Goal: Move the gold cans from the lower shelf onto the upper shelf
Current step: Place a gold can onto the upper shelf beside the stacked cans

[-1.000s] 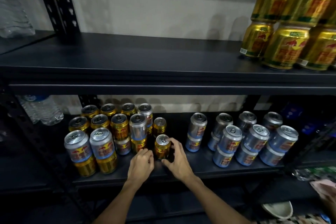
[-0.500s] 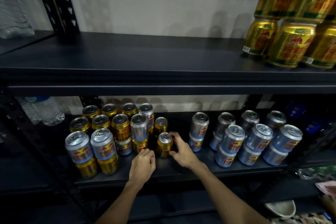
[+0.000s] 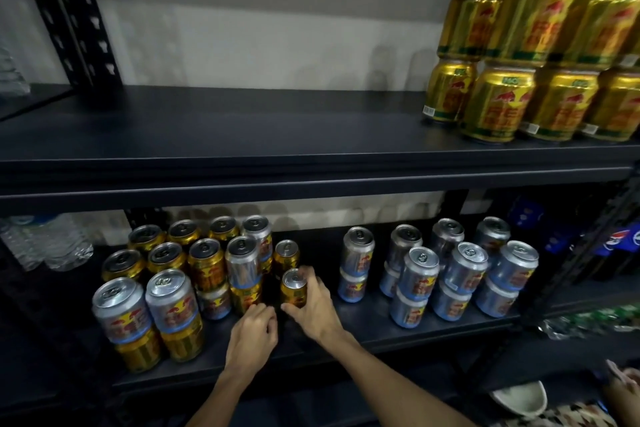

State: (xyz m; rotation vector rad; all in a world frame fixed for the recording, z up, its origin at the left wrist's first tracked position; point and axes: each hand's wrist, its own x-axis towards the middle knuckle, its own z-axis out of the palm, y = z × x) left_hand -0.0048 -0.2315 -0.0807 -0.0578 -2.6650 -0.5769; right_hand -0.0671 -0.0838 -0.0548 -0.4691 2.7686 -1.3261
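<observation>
At the left end of the lower shelf stand clear water bottles. Next to them is a bunch of gold and silver cans, some stacked two high. The left hand rests by the front edge of the shelf, just in front of this bunch. Its fingers are curled in, and I cannot tell if they touch a can. Just beside it, the right hand wraps its fingers and thumb around a small gold can that stands on the lower shelf. Another gold can stands right behind it. Further right are silver cans, stacked in twos. Dark blue bottles stand at the right end. Up on the upper shelf, big gold cans are stacked two high at its right end.
</observation>
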